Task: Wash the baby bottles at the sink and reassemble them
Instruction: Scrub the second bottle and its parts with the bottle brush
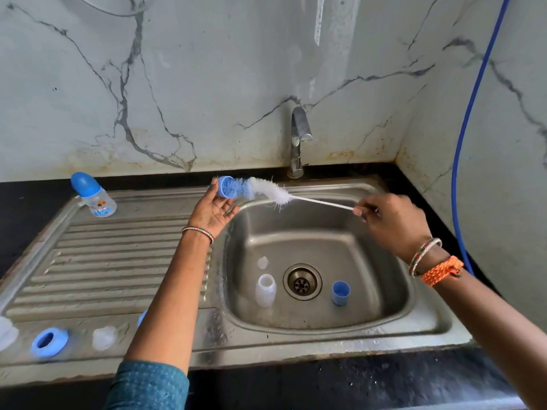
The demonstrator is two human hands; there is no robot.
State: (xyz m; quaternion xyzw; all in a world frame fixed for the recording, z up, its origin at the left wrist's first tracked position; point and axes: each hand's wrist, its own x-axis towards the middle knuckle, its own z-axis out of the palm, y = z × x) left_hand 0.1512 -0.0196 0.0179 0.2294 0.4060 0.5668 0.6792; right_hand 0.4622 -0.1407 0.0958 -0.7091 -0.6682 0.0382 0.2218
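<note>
At the far left of the draining board, a blue collar ring is lying flat beside a clear teat. Farther back, an assembled baby bottle is standing with its blue cap leaning up and to the left. The left hand is reaching over the sink's rim, palm up, its fingertips pinching a blue cap held on its side, mouth facing right. A bottle brush is running into that mouth, its long axis lying left to right and sloping slightly down toward the right hand, whose curled fingers are gripping the wire handle's end. Below, in the sink basin, a clear bottle body is standing upright left of the drain, and another blue cap is sitting right of it, mouth up.
</note>
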